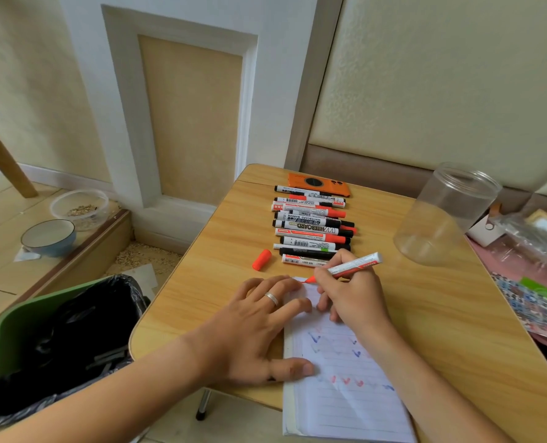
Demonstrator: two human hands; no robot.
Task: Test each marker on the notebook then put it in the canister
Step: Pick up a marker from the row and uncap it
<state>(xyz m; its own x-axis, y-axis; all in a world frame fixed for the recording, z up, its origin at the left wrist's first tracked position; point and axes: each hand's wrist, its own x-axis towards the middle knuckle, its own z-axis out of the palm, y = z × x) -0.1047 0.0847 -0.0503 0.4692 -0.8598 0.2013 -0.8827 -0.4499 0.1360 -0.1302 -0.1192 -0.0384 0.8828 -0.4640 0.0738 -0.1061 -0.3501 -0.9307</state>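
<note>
at the top edge of the notebook (pixel 339 388), the right hand (pixel 350 289) has its grip curled round the red marker (pixel 355 266), tip on paper. left hand (pixel 250 334) lies flat, fingers spread, pinning the page. keep it pinned; one short light tick in blank space clear of the earlier marks. loose cap (pixel 261 259) sits on the worktop (pixel 425 314) left of the marker row (pixel 312 228); recap first. canister (pixel 444 215) stands far right, apparently empty.

Wooden table (pixel 441 314), markers (pixel 310 228), notebook (pixel 339 394), canister (pixel 444 215)
</note>
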